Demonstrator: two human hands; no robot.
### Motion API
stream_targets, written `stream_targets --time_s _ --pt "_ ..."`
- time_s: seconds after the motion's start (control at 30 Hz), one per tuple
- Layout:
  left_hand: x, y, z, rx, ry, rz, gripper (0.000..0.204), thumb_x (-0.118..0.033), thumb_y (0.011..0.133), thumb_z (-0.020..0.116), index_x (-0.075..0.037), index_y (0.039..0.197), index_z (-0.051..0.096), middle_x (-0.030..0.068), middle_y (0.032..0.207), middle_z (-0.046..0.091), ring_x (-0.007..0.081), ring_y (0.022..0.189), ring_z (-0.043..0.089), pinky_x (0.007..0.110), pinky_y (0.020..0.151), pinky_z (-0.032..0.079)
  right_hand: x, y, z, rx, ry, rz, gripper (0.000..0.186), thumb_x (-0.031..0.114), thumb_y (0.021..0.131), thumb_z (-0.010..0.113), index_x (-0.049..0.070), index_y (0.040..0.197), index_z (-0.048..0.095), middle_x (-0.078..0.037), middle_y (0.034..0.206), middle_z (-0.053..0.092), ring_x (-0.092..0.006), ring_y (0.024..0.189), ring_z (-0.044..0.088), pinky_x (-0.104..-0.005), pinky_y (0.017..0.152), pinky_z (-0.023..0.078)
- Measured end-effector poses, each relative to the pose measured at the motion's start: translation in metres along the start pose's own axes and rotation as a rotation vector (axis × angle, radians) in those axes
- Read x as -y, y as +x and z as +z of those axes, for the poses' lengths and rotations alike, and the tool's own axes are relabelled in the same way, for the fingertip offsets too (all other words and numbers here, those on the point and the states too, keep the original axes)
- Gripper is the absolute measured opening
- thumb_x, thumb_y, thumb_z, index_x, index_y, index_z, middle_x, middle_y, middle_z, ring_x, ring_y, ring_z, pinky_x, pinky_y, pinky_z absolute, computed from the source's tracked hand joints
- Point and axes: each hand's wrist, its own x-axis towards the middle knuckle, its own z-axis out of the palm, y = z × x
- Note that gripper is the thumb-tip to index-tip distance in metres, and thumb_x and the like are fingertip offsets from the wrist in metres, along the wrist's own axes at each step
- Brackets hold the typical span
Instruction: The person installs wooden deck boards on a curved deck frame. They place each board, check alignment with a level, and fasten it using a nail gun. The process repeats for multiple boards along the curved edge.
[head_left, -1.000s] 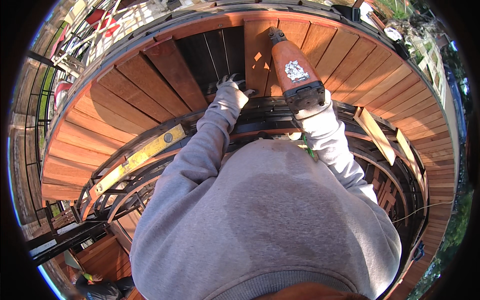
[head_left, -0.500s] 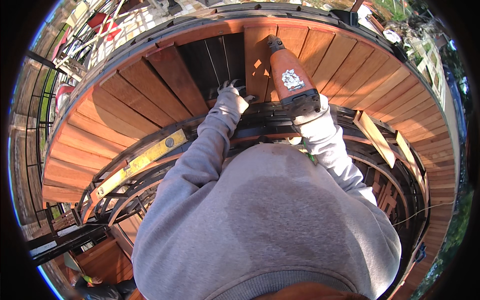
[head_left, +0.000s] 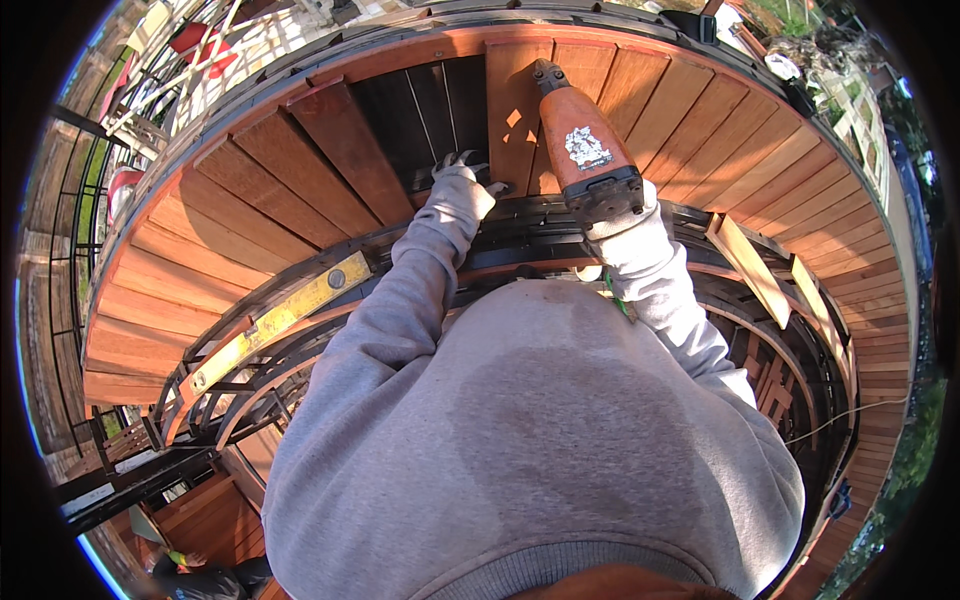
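My right hand is mostly hidden behind an orange nail gun (head_left: 588, 140), its sleeve (head_left: 632, 235) running up to the tool's dark rear end. The gun's nose rests at the far part of a reddish wooden board (head_left: 512, 110), near the seam with the board to its right. My left hand (head_left: 458, 188) lies at the near end of a dark gap (head_left: 425, 115) between boards. Its dark-tipped fingers are spread over the black surface, and the thumb reaches toward the near left corner of that board.
A curved row of wooden boards sweeps left and right. A yellow spirit level (head_left: 280, 318) lies along the inner edge at left. A loose board (head_left: 748, 270) leans at right, above curved dark framing. Another person (head_left: 205, 575) is at lower left, beyond black railing.
The view has tilted very slightly, so the boards sit a little higher in the picture. Both hands and the nail gun keep about the same place on the boards.
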Motion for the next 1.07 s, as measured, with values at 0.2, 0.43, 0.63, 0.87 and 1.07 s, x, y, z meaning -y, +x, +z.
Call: stream_targets --time_s 0.2,0.43,0.63,0.87,1.07 --pt "0.0 -0.011 -0.003 -0.097 -0.057 0.024 0.096 -0.065 0.077 0.072 0.0 0.143 0.046 0.0229 0.145 0.049 0.0327 0.138 0.045 0.038 0.115 0.034 -0.005 -0.002 0.002 0.022 -0.062 -0.038 0.024 0.017 0.091 0.06 0.013 0.114 0.066 0.0 0.106 0.071 -0.0185 0.097 0.069 -0.0329 0.083 0.055" --pt "-0.001 -0.007 -0.002 -0.084 -0.021 0.056 0.092 -0.059 0.077 0.075 -0.002 0.143 0.048 0.0232 0.145 0.049 0.034 0.138 0.045 0.04 0.116 0.033 -0.013 -0.005 0.01 0.033 0.127 0.064 0.026 0.019 0.096 0.057 0.012 0.119 0.065 -0.003 0.109 0.071 -0.0189 0.1 0.069 -0.0343 0.086 0.056" --pt "0.001 -0.011 0.002 -0.165 -0.076 0.065 0.089 -0.058 0.076 0.076 -0.004 0.142 0.049 0.0227 0.145 0.05 0.0346 0.138 0.044 0.042 0.116 0.032 -0.025 -0.008 0.017 0.049 0.225 0.111 0.026 0.018 0.096 0.056 0.01 0.12 0.065 -0.003 0.109 0.071 -0.0171 0.1 0.069 -0.0337 0.085 0.056" --pt "0.002 -0.007 0.006 -0.161 -0.08 0.066 0.088 -0.059 0.075 0.076 -0.005 0.14 0.051 0.0217 0.142 0.053 0.0345 0.135 0.047 0.042 0.115 0.033 -0.017 -0.007 0.017 0.022 0.243 0.092 0.025 0.018 0.094 0.057 0.013 0.117 0.066 -0.002 0.106 0.072 -0.0184 0.096 0.07 -0.0343 0.08 0.057" --pt "0.002 -0.008 0.001 -0.037 -0.037 0.033 0.093 -0.069 0.08 0.065 -0.008 0.148 0.045 0.0163 0.154 0.042 0.0295 0.146 0.033 0.041 0.121 0.023 -0.005 0.0 0.008 0.008 -0.122 -0.058 0.025 0.022 0.093 0.058 0.014 0.115 0.066 -0.003 0.104 0.072 -0.0207 0.094 0.07 -0.0346 0.079 0.056"
